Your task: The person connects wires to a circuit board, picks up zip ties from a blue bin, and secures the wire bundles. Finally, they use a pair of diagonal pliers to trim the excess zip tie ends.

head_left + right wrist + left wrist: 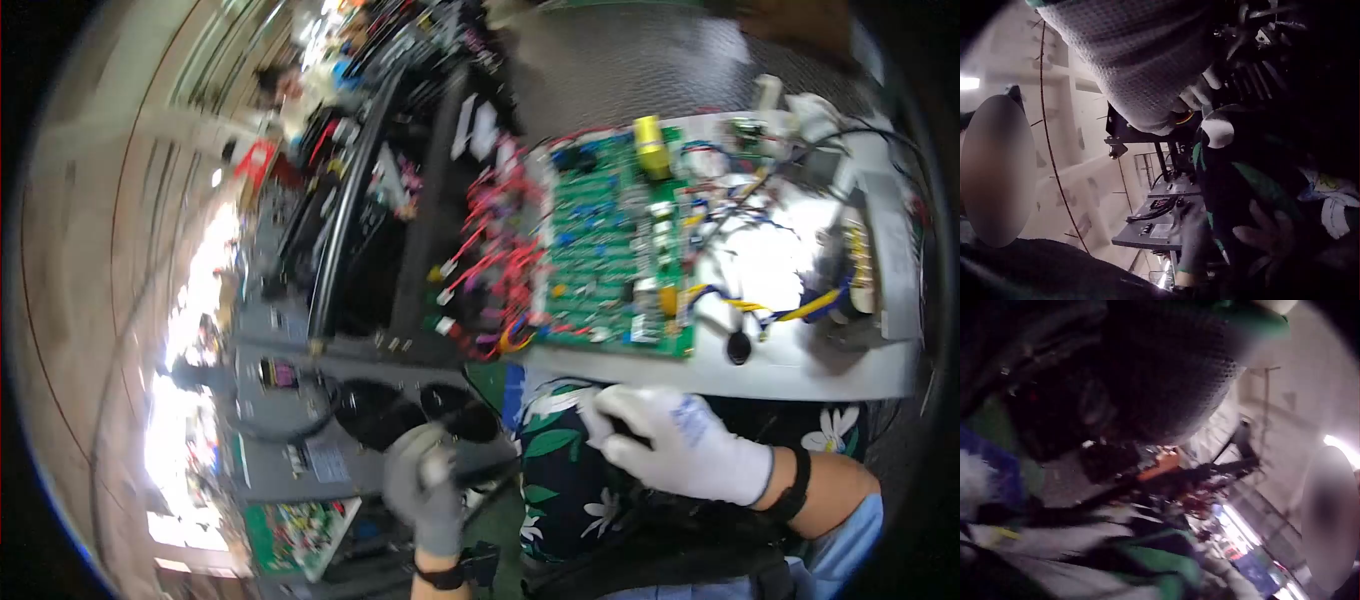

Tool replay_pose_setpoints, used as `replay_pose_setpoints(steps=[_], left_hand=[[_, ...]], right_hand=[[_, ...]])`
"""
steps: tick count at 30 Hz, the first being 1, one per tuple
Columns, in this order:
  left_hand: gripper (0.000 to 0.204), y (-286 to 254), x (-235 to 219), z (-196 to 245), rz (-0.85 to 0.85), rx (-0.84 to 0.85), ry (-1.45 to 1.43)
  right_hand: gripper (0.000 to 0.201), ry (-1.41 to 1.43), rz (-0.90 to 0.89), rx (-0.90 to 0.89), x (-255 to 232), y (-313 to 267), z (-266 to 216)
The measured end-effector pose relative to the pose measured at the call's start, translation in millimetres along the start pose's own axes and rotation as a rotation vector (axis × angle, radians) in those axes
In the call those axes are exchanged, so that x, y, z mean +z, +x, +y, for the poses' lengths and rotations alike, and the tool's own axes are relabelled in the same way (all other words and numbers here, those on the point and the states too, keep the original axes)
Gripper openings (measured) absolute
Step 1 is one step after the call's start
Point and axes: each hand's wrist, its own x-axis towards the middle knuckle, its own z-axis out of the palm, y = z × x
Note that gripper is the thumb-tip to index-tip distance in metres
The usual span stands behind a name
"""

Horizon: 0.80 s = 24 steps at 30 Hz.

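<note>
My right hand [685,445], in a white knit glove, hangs over the dark floral fabric [560,470] on my lap. Its thumb and fingers are loosely bent with a dark gap between them, and no held thing shows. Lower left of it, my gloved left hand [425,485] is blurred, its fingers loosely curled beside a grey panel [365,470]. Just beyond the right hand lies a green circuit board [600,225] with a yellow component [651,147], on a white metal plate [600,370]. The glove [1141,62] fills the upper part of the right wrist view; the left wrist view is dark.
Red wires [510,250] with white connectors spill off the board's left side toward a black frame [350,210]. Yellow and blue cables [770,308] run to a metal-cased part [880,270] at the right. Another green board [300,535] lies at lower left.
</note>
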Motion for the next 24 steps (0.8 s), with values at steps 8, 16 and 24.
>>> replay_pose_setpoints(steps=[8, 16, 24], left_hand=[[0.029, -249, 139, -209, -0.928, -0.295, 0.001], [0.026, -171, 243, -221, -0.611, -0.528, -0.442], [0.023, -111, 315, -234, -0.381, -0.742, -0.48]], right_hand=[[0.029, -0.547, 0.172, 0.016, 35, 6, 3], [0.046, -1.066, 0.463, -0.01, 38, -11, -22], [0.048, -1.149, 0.426, -0.159, 17, -4, 10]])
